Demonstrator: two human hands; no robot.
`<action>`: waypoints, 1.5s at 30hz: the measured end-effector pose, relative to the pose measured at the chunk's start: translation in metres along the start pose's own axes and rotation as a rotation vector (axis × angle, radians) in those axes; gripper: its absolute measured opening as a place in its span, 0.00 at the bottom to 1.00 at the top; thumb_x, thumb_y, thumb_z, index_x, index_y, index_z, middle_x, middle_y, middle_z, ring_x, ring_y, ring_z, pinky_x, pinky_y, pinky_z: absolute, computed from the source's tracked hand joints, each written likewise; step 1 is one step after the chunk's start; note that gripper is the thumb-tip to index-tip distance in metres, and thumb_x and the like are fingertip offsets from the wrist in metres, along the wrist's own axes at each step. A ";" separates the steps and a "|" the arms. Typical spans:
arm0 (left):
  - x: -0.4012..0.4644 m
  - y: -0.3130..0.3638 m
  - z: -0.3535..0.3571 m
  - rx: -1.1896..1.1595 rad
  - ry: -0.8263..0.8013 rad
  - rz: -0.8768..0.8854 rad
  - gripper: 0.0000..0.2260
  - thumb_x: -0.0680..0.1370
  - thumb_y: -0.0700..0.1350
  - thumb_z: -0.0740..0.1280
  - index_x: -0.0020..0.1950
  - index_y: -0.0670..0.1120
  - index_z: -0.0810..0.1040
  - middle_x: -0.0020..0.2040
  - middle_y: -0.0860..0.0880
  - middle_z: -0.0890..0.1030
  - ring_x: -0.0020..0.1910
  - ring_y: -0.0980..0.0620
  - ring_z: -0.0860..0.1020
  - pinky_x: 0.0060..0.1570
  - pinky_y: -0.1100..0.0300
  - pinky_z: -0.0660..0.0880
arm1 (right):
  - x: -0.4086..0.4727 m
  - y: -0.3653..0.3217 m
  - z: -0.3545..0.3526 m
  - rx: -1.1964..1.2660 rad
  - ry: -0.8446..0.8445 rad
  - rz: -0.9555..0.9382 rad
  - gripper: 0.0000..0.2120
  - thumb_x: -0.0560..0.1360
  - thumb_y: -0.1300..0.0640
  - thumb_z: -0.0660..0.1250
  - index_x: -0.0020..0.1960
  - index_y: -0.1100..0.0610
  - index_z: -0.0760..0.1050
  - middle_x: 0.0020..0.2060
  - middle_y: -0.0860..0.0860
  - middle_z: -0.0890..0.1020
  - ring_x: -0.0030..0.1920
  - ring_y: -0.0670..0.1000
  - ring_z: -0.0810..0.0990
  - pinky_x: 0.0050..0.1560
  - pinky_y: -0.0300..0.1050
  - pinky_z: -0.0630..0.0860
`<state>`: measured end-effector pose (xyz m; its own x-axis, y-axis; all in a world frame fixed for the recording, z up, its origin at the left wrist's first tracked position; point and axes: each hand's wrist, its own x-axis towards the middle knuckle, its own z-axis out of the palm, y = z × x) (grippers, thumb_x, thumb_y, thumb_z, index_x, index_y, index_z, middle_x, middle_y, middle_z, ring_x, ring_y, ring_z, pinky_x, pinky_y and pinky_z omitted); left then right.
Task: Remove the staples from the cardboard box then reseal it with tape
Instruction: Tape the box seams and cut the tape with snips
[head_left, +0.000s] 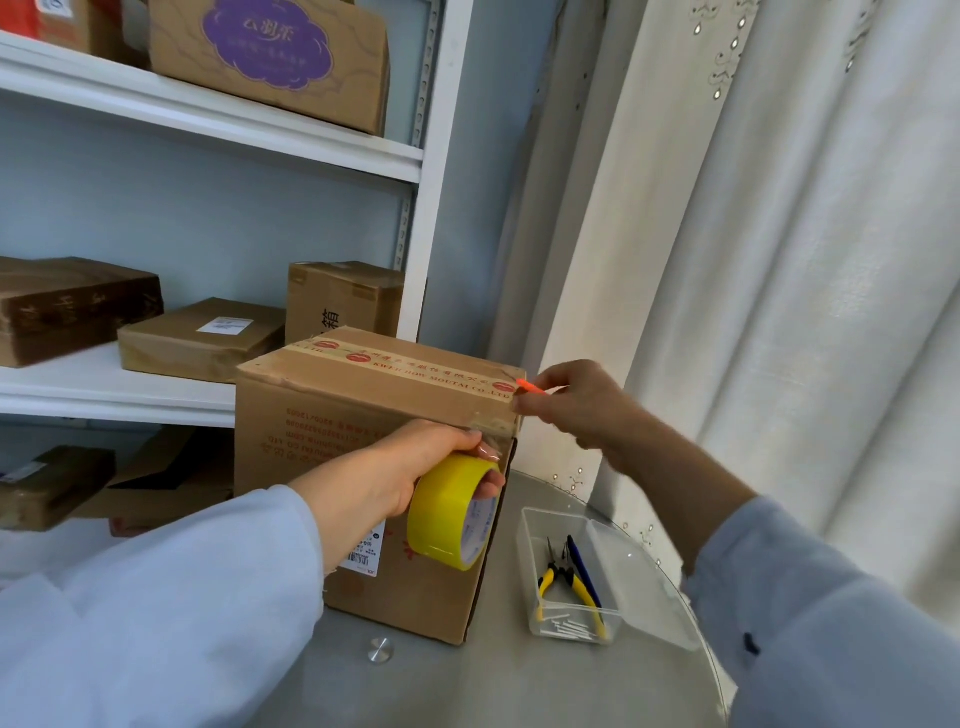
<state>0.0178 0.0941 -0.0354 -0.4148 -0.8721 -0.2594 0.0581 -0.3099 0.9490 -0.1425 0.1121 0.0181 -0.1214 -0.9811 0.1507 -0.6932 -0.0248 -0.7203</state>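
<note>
Cardboard box (363, 467) stands on the grey table (322, 691), its top seam taped; my left hand (415, 467) curls through the yellow tape roll (452, 512), a clear strip running up to the near top corner; my right hand (576, 402) pinches an orange cutter (530, 388) there, so I judge sealing nearly done, the strip uncut; beside the box a clear plastic tray (623, 618) holds yellow-handled pliers (563, 582), a blue-handled tool (584, 569) and pale pieces, possibly staples.
</note>
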 end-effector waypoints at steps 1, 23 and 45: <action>0.000 0.000 0.001 0.000 0.007 -0.001 0.10 0.81 0.42 0.61 0.44 0.37 0.76 0.32 0.39 0.82 0.24 0.49 0.80 0.24 0.62 0.77 | 0.000 0.004 0.012 0.029 0.037 -0.040 0.09 0.73 0.56 0.72 0.50 0.58 0.77 0.37 0.48 0.74 0.36 0.45 0.71 0.25 0.30 0.66; -0.016 -0.002 -0.026 1.215 0.313 0.525 0.11 0.79 0.56 0.61 0.42 0.59 0.81 0.76 0.53 0.61 0.76 0.52 0.55 0.72 0.47 0.40 | 0.013 0.029 0.009 0.076 0.072 0.115 0.11 0.73 0.57 0.72 0.50 0.64 0.81 0.32 0.51 0.73 0.31 0.46 0.67 0.28 0.37 0.62; -0.056 0.001 -0.081 0.925 0.483 0.466 0.11 0.79 0.49 0.64 0.41 0.53 0.85 0.71 0.47 0.70 0.73 0.49 0.62 0.68 0.57 0.56 | -0.018 -0.006 0.070 -0.204 0.303 -0.099 0.12 0.75 0.48 0.67 0.58 0.48 0.78 0.44 0.48 0.81 0.43 0.52 0.81 0.42 0.49 0.80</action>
<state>0.1143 0.1117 -0.0349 -0.1238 -0.9455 0.3010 -0.6590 0.3052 0.6875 -0.0865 0.1160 -0.0282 -0.2300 -0.8738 0.4284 -0.8355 -0.0484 -0.5473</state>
